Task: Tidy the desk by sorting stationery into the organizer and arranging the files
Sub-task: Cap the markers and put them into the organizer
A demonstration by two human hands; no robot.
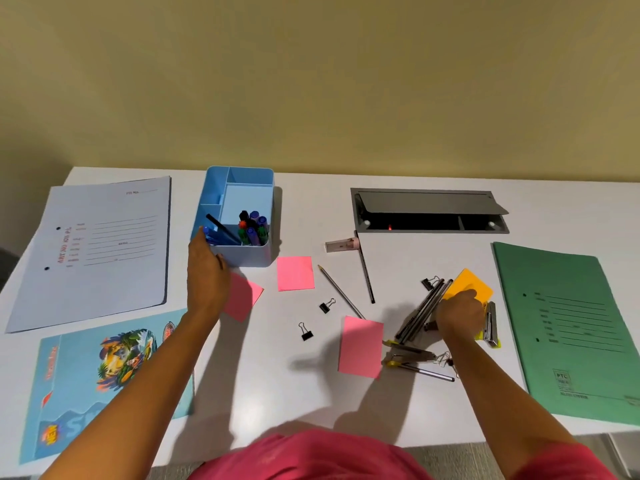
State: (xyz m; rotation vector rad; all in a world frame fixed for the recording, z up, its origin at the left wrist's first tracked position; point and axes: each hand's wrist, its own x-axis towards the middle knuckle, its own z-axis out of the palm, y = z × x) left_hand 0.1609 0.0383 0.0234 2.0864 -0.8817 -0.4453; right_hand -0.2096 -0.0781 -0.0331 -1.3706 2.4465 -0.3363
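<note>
Only the head view here, looking down over a white desk [311, 403]. It looks like the stationery-sorting step is in hand, with the files not arranged yet: a pale blue file [100, 247] and a cartoon-print folder [104, 379] lie on the left, a green file [568, 334] on the right.

The left hand [207, 275] is up against the near left corner of the blue organizer [239, 216], fingers curled around what seems to be a blue pen going into the front compartment, where markers [252, 228] already stand. Whether it's gripping or has let go, can't really tell.

The right hand [459, 315] is down on a bundle of dark pencils [424, 311] beside the orange sticky note [467, 284], fingers bent over them, apparently gathering them up; a firm grasp isn't clear from this angle.

Next move probably calls for closing on that bundle and carrying it across to the organizer. Loose stuff left: pink sticky notes [295, 273], binder clips [306, 332], two single pencils [341, 292], staplers [491, 323].

Both arms are stretched forward, spread well apart.
</note>
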